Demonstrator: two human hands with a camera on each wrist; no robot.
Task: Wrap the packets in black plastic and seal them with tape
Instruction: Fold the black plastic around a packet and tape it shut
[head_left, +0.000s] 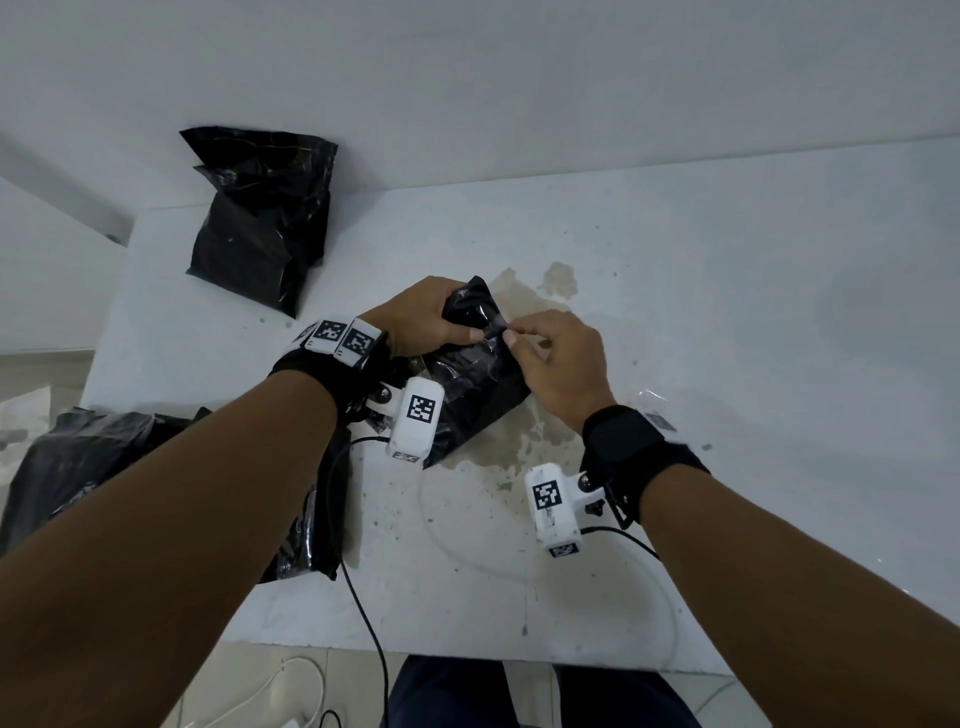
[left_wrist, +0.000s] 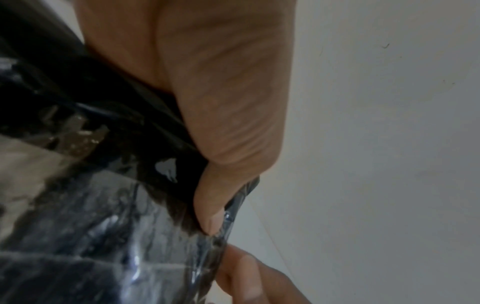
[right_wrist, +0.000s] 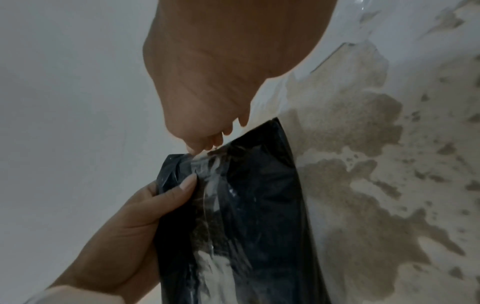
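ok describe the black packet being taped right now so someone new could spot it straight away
On the white table, find the brownish stain near the middle. The black packet lies on its left edge, gripped by the left hand while the right hand pinches clear tape. It is the only black packet in the hands.

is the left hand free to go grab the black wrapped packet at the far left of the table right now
Probably not yet. The left hand is gripping the packet being taped, while the right hand pinches clear tape on it. The table between it and the far packet looks unobstructed.
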